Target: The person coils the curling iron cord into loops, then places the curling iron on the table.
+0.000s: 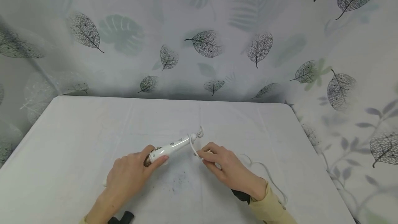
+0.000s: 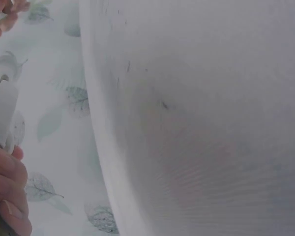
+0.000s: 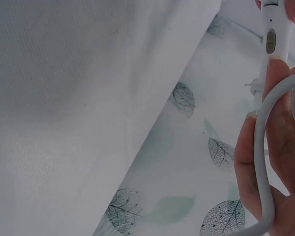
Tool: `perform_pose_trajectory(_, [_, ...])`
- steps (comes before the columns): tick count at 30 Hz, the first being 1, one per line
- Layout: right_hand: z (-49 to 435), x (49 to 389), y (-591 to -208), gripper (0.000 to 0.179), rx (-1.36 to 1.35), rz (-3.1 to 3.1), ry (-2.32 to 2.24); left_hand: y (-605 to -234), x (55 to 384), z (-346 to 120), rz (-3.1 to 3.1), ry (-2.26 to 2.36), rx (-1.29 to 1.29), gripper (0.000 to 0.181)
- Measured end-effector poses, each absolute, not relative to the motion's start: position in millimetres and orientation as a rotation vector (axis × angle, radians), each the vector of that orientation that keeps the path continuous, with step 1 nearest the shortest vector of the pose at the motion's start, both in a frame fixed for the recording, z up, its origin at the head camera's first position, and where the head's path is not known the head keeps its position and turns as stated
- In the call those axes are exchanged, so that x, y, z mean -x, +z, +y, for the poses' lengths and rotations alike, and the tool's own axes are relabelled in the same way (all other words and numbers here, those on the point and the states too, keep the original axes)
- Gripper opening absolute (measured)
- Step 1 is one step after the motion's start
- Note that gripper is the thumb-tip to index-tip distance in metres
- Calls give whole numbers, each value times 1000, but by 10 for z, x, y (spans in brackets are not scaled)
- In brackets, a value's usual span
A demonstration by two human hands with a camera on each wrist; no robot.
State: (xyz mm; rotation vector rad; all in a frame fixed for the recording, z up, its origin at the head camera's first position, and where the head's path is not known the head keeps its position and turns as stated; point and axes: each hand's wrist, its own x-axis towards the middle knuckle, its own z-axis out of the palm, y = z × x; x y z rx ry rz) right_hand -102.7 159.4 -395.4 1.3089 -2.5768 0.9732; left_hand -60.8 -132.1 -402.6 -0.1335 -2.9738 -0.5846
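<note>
My left hand [image 1: 129,172] grips a white curling iron [image 1: 174,146] near the brownish base of its barrel, fingers curled round it in the left wrist view. The handle, with small buttons and markings, slants up to the right over the table. From its far end comes a white cord [image 1: 269,174], which loops across the handle tip. Close to that tip, my right hand [image 1: 228,165] pinches the cord between thumb and fingers. In the right wrist view, the cord [image 3: 259,162] curves across the palm and fingers. The left hand and forearm hide most of the barrel.
Both hands work above a white cloth-covered table [image 1: 77,123] with small dark specks [image 1: 180,180] near its middle. The cord trails on the table to the right. Leaf-printed curtain [image 1: 205,65] surrounds the back and sides. Dark straps [image 1: 240,195] sit at the wrists.
</note>
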Motion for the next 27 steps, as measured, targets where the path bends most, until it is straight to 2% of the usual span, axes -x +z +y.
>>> perform_pose_trajectory(8, [1547,1004,-3935,47,-1017,-2706,1121,-3992,629,-1357,-2899,-647,93,40])
perform_pose_trajectory(15, [1542,997,-3898,25,-823,-2717,1298,-3965,635,-1383,-2843,-693,73,38])
perform_pose_trajectory(27, [1588,1060,-3931,22,-805,-2881,1276,-3957,639,-1372,-2907,-810,66,40])
